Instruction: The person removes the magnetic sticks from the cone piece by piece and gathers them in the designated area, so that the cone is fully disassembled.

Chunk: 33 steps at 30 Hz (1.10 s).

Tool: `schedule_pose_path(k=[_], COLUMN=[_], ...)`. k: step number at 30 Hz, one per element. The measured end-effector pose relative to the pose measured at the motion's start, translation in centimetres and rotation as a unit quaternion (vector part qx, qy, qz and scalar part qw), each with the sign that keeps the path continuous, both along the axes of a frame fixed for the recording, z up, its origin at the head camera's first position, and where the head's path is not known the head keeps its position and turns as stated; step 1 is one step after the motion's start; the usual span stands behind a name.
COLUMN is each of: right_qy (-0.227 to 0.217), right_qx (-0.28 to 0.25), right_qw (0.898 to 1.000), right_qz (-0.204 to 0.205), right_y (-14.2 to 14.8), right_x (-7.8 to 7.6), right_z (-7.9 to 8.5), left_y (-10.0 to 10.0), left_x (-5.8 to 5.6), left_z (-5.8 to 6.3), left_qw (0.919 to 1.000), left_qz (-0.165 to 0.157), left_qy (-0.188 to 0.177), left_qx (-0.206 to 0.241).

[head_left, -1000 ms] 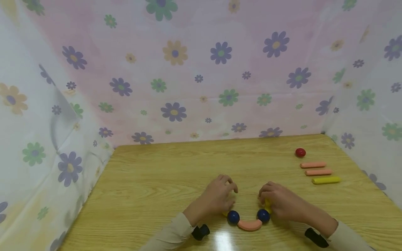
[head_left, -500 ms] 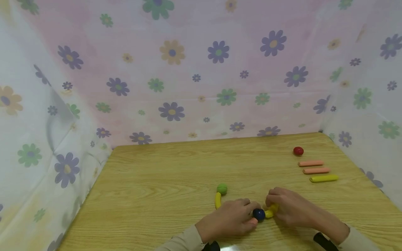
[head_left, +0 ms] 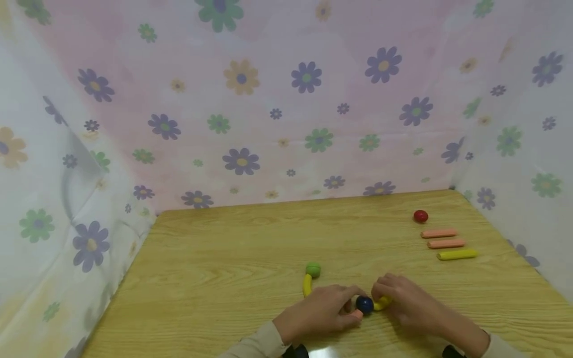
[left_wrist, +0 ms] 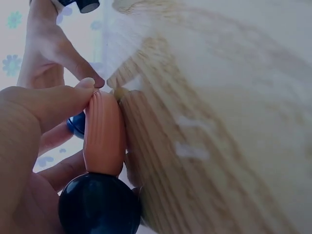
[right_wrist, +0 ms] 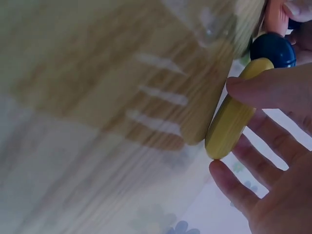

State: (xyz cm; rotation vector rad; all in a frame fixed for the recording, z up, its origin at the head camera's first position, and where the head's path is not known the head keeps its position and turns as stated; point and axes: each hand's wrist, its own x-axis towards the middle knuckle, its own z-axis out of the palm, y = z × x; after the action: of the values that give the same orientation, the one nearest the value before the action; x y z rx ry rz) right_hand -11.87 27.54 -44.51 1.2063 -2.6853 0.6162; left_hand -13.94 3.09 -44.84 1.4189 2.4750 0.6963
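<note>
A chain of magnetic building pieces lies on the wooden table: a green ball (head_left: 313,270) and a yellow curved rod (head_left: 307,286) at its left, then a part under my left hand. My left hand (head_left: 320,309) pinches the pink curved rod (left_wrist: 104,134) between thumb and fingers. One dark blue ball (left_wrist: 100,204) sits at the near end of that rod in the left wrist view; the other dark blue ball (head_left: 364,305) shows between my hands. My right hand (head_left: 409,308) grips another yellow curved rod (right_wrist: 236,112), whose end meets that blue ball.
At the back right of the table (head_left: 224,243) lie a red ball (head_left: 421,216), two straight pink rods (head_left: 438,233) and a straight yellow rod (head_left: 457,254). Flowered cloth (head_left: 268,99) walls the table at the back and both sides.
My left hand has left the green-ball end, moved right and down, and taken hold of the pink curved rod. My right hand keeps its yellow curved rod, with its fingers slightly lower.
</note>
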Motion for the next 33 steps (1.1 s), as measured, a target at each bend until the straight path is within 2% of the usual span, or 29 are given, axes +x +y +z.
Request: schedule_pose_path(k=[5,10,16,23,33], right_qy=[-0.010,0.002,0.017,0.033,0.078], right_qx=[0.017,0.028,0.025,0.032,0.042], right_qw=[1.000,0.999,0.998,0.996,0.990], right_qz=[-0.019,-0.032,-0.057,-0.076,-0.114], right_y=[-0.1,0.1,0.6,1.6,2.9], right_x=[0.5,0.8,0.9,0.6,-0.4], right_z=[0.1,0.2,0.3,0.4,1.3], left_y=[-0.2,0.0,0.0,-0.1,-0.2], left_x=[0.2,0.2,-0.2,-0.4,-0.3], left_z=[-0.1,0.0,-0.4,-0.3,-0.4], left_qw=[0.9998,0.9998,0.9998,0.9998,0.9999], left_qz=[0.000,-0.001,-0.001,0.000,0.005], left_qy=[-0.011,-0.012,-0.009,-0.020,-0.012], left_qx=[0.015,0.016,0.015,0.003,-0.008])
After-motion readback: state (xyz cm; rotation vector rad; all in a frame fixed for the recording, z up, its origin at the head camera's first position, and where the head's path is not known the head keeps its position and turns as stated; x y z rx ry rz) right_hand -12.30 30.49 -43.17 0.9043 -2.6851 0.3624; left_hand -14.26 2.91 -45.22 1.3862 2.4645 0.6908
